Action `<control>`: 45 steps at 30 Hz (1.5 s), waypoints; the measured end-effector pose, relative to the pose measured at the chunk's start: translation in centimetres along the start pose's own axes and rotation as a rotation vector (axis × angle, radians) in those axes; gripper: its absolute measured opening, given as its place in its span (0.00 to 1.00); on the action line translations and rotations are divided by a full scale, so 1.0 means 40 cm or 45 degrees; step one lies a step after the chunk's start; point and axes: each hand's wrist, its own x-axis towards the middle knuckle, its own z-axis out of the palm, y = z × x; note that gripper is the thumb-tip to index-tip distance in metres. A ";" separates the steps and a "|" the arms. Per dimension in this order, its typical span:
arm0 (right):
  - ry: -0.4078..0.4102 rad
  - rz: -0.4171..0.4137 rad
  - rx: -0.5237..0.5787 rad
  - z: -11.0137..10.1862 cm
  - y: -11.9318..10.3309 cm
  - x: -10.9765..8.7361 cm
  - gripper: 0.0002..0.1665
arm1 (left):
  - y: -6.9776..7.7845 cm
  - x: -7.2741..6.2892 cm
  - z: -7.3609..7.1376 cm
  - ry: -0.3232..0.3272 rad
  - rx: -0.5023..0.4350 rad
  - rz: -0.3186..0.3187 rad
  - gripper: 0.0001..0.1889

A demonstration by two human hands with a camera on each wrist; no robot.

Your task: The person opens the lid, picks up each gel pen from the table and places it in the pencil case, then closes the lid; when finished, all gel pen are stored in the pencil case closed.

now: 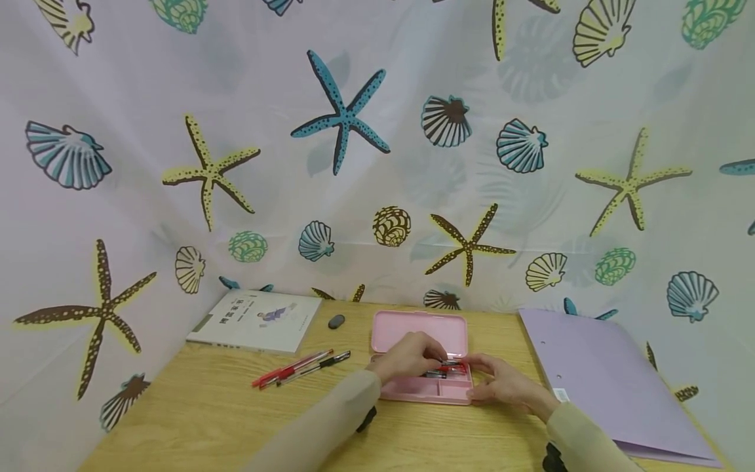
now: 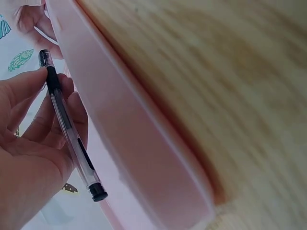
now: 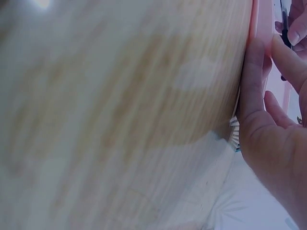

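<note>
A pink pencil case [image 1: 420,334] lies open on the table, its lid folded back. Over its tray, my left hand [image 1: 411,357] pinches a clear-barrelled pen with a black cap and grip [image 2: 72,132] between thumb and fingers; the pen is tilted beside the pink wall in the left wrist view. Red and black pens [image 1: 454,369] show in the case's right part, partly hidden by the left hand. My right hand [image 1: 501,383] holds the case's right end, thumb near the front corner and fingers along the edge. In the right wrist view its fingers [image 3: 253,72] lie against the pink side.
Left of the case lie red pens [image 1: 291,369] and a black-capped pen [image 1: 315,368]. Behind them are a small dark grey oval object [image 1: 336,321] and a white book [image 1: 256,321]. A purple folder [image 1: 613,380] covers the table's right side. A patterned curtain [image 1: 377,196] hangs behind.
</note>
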 end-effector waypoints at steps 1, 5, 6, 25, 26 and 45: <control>-0.001 -0.002 0.001 0.000 0.000 -0.001 0.43 | 0.000 0.002 0.003 -0.002 0.009 -0.009 0.07; 0.000 -0.007 -0.008 -0.001 0.001 -0.001 0.44 | 0.003 0.008 0.012 -0.013 0.039 -0.022 0.08; 0.000 -0.008 -0.012 -0.001 0.001 -0.001 0.44 | 0.003 0.009 0.014 -0.016 0.041 -0.022 0.08; -0.003 -0.019 -0.052 -0.003 0.001 -0.002 0.44 | 0.023 0.014 0.031 -0.080 0.073 -0.040 0.06; -0.005 -0.020 -0.050 -0.003 0.001 -0.002 0.44 | 0.025 0.013 0.031 -0.082 0.070 -0.041 0.07; 0.022 -0.041 -0.144 -0.007 0.002 0.000 0.43 | 0.018 0.031 0.048 -0.092 0.141 -0.003 0.08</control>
